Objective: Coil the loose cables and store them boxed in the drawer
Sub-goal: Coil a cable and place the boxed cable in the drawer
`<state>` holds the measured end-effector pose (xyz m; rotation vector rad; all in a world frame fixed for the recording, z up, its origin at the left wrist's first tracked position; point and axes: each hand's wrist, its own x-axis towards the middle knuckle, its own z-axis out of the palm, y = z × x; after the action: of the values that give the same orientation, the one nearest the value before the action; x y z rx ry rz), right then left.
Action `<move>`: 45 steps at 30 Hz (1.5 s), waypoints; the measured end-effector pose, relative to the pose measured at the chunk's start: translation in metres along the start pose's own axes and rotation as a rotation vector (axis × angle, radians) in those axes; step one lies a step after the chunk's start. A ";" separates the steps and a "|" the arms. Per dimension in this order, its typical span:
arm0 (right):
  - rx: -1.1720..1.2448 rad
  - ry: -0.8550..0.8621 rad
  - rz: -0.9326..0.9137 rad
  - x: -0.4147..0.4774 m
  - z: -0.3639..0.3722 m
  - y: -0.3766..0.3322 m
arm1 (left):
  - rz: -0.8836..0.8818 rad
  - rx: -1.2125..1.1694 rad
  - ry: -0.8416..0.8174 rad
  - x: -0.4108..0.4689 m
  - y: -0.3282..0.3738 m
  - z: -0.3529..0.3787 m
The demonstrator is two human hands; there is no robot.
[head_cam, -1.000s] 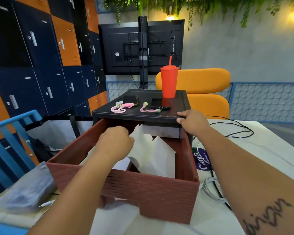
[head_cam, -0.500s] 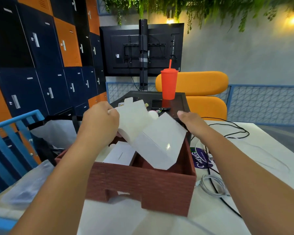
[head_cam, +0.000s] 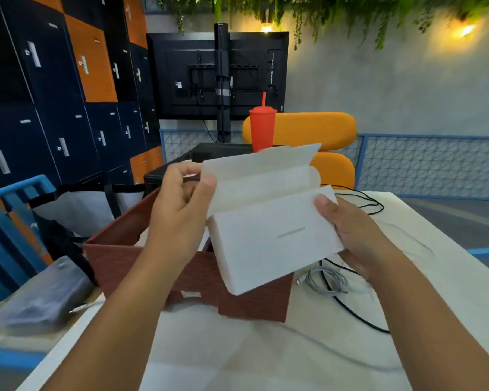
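Two hands hold the box (head_cam: 271, 244) over the drawer (head_cam: 254, 303), its long axis left-right, flap (head_cam: 254, 167) upward. The left hand (head_cam: 181, 218) pinches the flap; the right hand (head_cam: 353, 235) has its fingers (head_cam: 323, 203) clasped on the box's right end.

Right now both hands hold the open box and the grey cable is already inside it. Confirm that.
Not right: the grey cable is not in the box. The head view shows it lying on the table, right of the drawer. The left hand and right hand do hold the open box.
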<state>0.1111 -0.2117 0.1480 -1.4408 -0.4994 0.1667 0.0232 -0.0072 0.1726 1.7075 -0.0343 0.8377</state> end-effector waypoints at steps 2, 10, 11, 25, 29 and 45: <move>-0.018 0.116 -0.065 -0.021 0.003 0.012 | -0.055 -0.108 -0.055 -0.022 -0.004 0.004; -0.190 0.320 -0.202 -0.097 0.024 0.053 | -0.255 -0.102 -0.204 -0.102 -0.042 -0.002; -0.193 0.297 -0.181 -0.105 0.026 0.060 | -0.296 -0.099 -0.197 -0.110 -0.049 -0.005; -0.145 0.073 0.034 -0.137 0.032 0.109 | -0.392 -0.105 0.114 -0.141 -0.079 0.004; -0.125 0.160 -0.002 -0.131 0.025 0.104 | -0.425 -0.135 0.209 -0.135 -0.080 0.008; -1.374 0.276 0.131 -0.045 -0.035 0.147 | -0.408 -0.194 0.221 -0.123 -0.086 0.008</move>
<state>0.1137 -0.2411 -0.0066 -2.7833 -0.2546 -0.3555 -0.0271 -0.0346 0.0335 1.3680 0.3605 0.6848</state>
